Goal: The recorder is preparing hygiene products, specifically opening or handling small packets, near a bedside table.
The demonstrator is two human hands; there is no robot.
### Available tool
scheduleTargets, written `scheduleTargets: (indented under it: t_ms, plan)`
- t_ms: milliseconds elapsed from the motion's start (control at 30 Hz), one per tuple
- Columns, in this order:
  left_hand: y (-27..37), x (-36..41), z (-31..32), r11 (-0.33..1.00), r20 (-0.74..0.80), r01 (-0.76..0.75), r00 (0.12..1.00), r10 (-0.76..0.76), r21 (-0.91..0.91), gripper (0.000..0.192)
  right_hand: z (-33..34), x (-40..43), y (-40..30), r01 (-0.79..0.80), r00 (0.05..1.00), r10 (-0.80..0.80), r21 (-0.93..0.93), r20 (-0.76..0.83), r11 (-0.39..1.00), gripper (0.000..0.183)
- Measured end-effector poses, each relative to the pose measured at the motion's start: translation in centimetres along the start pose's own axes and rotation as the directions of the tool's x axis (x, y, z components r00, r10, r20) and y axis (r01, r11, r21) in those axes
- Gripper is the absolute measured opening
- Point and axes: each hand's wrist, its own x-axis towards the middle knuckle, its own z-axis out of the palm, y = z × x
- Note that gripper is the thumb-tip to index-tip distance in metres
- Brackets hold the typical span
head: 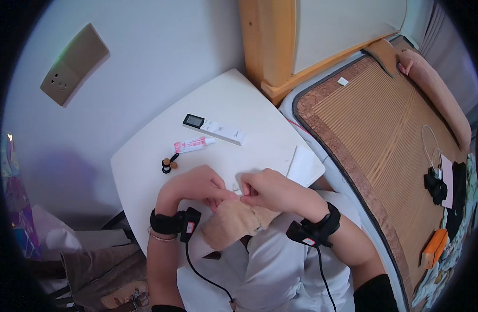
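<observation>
A piece of tan plush fabric hangs over the near edge of the white table towards my lap. At its upper edge my left hand pinches it between thumb and fingers. Close to the right, my right hand has its thumb and bent forefinger on the same edge. Between the fingertips lies a small whitish piece with dark marks; it is too small to make out. Each wrist wears a black strap with a small cabled device.
Beyond my hands lie a white remote control, a pink-and-white tube and a black hair tie with brown beads. A folded white sheet is at the table's right corner. A bed with a slatted mat adjoins on the right.
</observation>
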Motion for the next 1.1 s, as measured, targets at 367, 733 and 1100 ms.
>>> scheduleTargets:
  t_ms: [367,733,1100]
  plan:
    - [-0.3,0.2,1.5,0.991,-0.217,0.035,0.974,-0.063,-0.127,0.046,0.8,-0.2,0.8,0.082,0.994,-0.085,-0.044,-0.07,0.996,0.021]
    - [-0.7,-0.1,3.0,0.998,-0.362,-0.046,0.932,0.025,-0.049,0.046,1.6,-0.2,0.9,0.091,0.987,-0.102,-0.094,-0.125,0.991,0.019]
    - [-0.8,-0.1,2.9,0.997,-0.318,-0.06,0.947,0.039,-0.056,0.042,1.2,-0.5,0.3,0.06,0.994,-0.071,-0.117,-0.087,0.991,0.022]
